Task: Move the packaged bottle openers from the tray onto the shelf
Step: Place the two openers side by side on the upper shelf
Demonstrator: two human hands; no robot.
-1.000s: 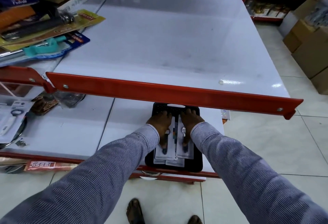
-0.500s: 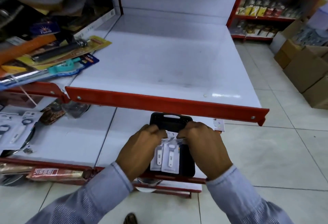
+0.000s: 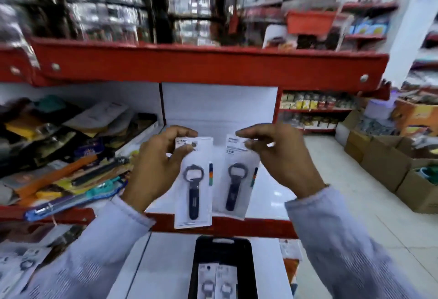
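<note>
Two carded openers hang upright in the air over the white shelf [image 3: 267,194], side by side. The left opener [image 3: 193,185] is pinched at its top by the left hand [image 3: 158,163]; the right opener [image 3: 237,180] by the right hand [image 3: 282,156]. Below the fingers, the black tray [image 3: 201,258] holds more openers [image 3: 216,282].

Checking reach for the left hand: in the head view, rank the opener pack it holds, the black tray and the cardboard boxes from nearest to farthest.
1. Opener pack, pinched in the left hand.
2. Black tray, below, on the lower shelf.
3. Cardboard boxes, far right on the floor.
</note>
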